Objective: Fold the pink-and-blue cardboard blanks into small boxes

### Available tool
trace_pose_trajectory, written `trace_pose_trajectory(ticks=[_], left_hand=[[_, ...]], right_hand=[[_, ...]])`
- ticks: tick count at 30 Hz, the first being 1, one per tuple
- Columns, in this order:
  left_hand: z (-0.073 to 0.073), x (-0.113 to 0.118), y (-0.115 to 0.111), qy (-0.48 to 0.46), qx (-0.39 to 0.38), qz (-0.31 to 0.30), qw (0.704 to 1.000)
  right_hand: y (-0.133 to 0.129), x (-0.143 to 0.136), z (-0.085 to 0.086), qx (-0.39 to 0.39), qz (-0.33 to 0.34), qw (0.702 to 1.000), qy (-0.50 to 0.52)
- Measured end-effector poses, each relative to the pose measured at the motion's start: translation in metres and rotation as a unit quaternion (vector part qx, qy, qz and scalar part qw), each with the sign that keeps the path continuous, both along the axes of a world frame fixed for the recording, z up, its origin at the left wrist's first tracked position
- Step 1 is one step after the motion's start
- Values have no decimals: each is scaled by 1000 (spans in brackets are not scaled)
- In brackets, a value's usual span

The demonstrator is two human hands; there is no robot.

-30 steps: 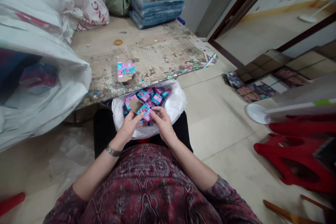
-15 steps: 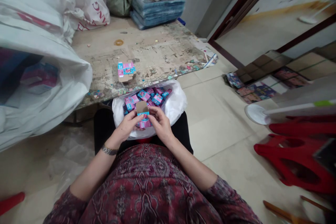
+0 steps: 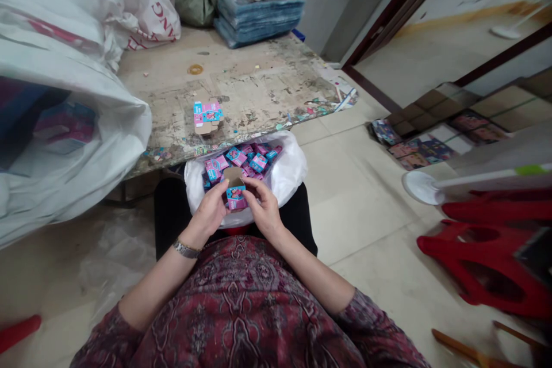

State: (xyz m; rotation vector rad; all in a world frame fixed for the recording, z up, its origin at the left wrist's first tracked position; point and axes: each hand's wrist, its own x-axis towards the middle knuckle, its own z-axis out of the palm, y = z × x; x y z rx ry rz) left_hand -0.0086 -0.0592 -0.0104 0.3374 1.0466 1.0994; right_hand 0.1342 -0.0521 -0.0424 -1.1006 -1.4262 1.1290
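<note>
Between my two hands is a small pink and blue cardboard box [image 3: 236, 198], its brown flap standing up at the far end. My left hand [image 3: 213, 207] grips the box's left side, thumb near the flap. My right hand [image 3: 264, 207] is closed on its right side, thumb against the printed face. Under the box, on my lap, a white plastic bag [image 3: 290, 169] holds many small pink and blue boxes [image 3: 236, 156]. One unfolded box of the same print [image 3: 209, 117] lies at the table's near edge.
The stained wooden table [image 3: 259, 86] carries a stack of blue plastic-wrapped sheets [image 3: 263, 17] and a tan ring [image 3: 195, 69]. A large white sack [image 3: 125, 126] with boxes inside stands left. Right are red stools [image 3: 478, 259] and cardboard boxes on the floor [image 3: 431, 109].
My left thumb has moved up from the box's printed face toward the flap. The box has tilted slightly and shifted a little right. My right hand stays on it.
</note>
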Motion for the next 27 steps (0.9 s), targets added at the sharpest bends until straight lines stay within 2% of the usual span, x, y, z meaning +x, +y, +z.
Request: trace_pose_trajectory(ticks=[5,9,14,19,22,27], left_hand=[[-4,-2,-1,38,10,17,999],[-4,-2,-2,93,17,8,995],[-3,-2,-2,182,62,-23,981],[-14,-6,-1,285,121,-65,949],[-17,-6,-2,288,132,-72,946],[-12,-6,-3,229,61,-51,970]], right_hand=[[0,3,11,53,37,996,-56],[1,3,13,44,44,997,-44],[2,-2,3,-35,15,999,27],[3,-3,-7,-133,21,984,115],[4,-1,-7,-132,47,984,109],[5,1,0,-65,75,993,62]])
